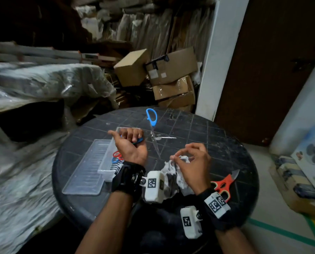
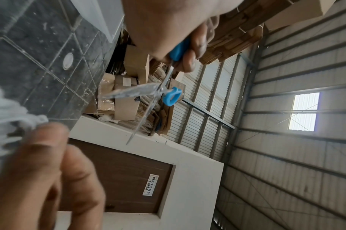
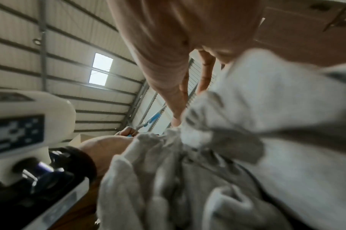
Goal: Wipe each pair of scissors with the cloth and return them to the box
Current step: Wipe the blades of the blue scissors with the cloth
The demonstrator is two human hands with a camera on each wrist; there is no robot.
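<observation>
Left grip [image 1: 131, 143] on scissors [image 1: 152, 129]

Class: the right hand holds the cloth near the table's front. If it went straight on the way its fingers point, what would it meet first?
Probably the open blades of the blue-handled scissors held by the left hand; depth is unclear.

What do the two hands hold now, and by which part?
The left hand grips the blue scissors by one handle loop, blades open. The right hand pinches the cloth at its upper edge.
</observation>
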